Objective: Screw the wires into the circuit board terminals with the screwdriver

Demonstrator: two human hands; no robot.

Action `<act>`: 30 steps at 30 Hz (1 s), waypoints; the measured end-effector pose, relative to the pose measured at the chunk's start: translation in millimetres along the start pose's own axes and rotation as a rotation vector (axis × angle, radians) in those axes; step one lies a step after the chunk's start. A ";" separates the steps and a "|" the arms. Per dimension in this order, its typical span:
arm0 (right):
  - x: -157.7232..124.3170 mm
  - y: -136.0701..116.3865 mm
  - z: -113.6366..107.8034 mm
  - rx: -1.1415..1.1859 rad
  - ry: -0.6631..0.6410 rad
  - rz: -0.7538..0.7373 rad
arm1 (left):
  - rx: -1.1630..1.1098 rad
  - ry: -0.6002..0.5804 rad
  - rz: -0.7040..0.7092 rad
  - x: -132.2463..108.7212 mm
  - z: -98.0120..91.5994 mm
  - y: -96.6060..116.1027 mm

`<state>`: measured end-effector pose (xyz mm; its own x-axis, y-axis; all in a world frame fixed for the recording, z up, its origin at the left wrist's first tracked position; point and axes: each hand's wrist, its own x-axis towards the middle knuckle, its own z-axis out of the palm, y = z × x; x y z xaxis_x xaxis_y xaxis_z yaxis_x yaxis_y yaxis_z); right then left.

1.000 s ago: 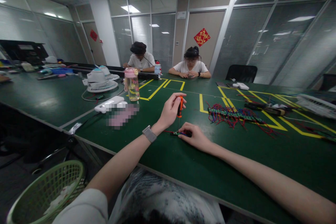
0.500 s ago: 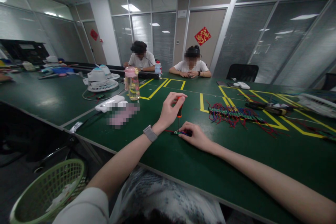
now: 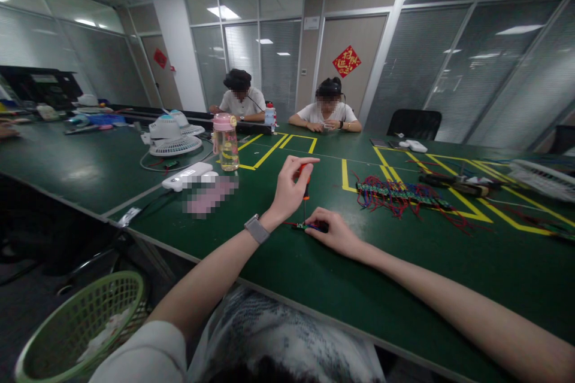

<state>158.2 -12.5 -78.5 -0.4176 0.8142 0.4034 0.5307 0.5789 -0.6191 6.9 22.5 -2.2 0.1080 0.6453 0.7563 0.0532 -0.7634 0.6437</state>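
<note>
My left hand (image 3: pixel 291 187) is closed around the orange and black handle of a screwdriver (image 3: pixel 306 192), which stands upright with its thin shaft pointing down. Its tip meets a small green circuit board (image 3: pixel 300 226) lying on the table, with red and dark wires at its ends. My right hand (image 3: pixel 331 230) pinches the board's right end from the side. Fingers partly cover the board there, along with a dark part or wires.
On the green table (image 3: pixel 269 257) a row of wired circuit boards (image 3: pixel 399 192) lies to the right. A pink-lidded bottle (image 3: pixel 227 142), a white power strip (image 3: pixel 187 176) and white fans (image 3: pixel 173 137) stand left. Two people sit opposite. A green basket (image 3: pixel 85 287) is below the edge.
Almost nothing differs. My left hand's fingers have shifted slightly on the screwdriver handle, while my right hand stays at the board.
</note>
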 end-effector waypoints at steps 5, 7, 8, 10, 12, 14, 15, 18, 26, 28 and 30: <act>0.4 -0.9 -0.4 0.002 -0.001 0.005 | -0.088 -0.034 -0.016 -1.0 0.4 -0.7; 0.4 -0.5 -0.3 -0.007 -0.003 0.007 | -0.039 0.011 0.014 -0.8 0.6 0.1; 0.4 -0.2 -0.2 -0.011 -0.003 0.007 | -0.019 0.024 0.020 -0.8 0.6 0.6; 0.4 0.3 0.2 -0.014 -0.002 0.011 | -0.035 0.005 0.001 -0.9 0.4 1.4; 0.3 0.5 0.6 -0.009 -0.001 0.015 | -0.111 -0.042 -0.038 -1.0 0.3 1.7; 0.3 0.4 0.7 0.000 -0.001 0.013 | -0.163 -0.067 -0.050 -1.0 0.2 1.9; 0.2 0.2 0.6 0.004 -0.002 0.010 | -0.156 -0.062 -0.043 -0.9 0.2 2.1; 0.3 -1.2 -0.2 0.008 -0.002 0.007 | -0.057 -0.033 -0.003 -0.3 0.2 4.2; 0.4 -3.6 -1.7 -0.020 -0.005 0.022 | -0.149 -0.153 -0.016 -0.4 -1.2 8.8; 0.5 -2.0 -0.9 -0.020 -0.004 0.021 | -0.120 -0.130 0.000 -0.6 -0.8 8.1; 0.6 -0.5 -0.1 -0.018 -0.006 0.025 | -0.075 -0.090 0.010 0.0 -0.8 7.6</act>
<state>157.8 -12.3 -77.8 -0.4086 0.8282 0.3835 0.5542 0.5590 -0.6167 6.5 16.7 2.8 0.1969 0.6299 0.7513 -0.0229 -0.7632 0.6458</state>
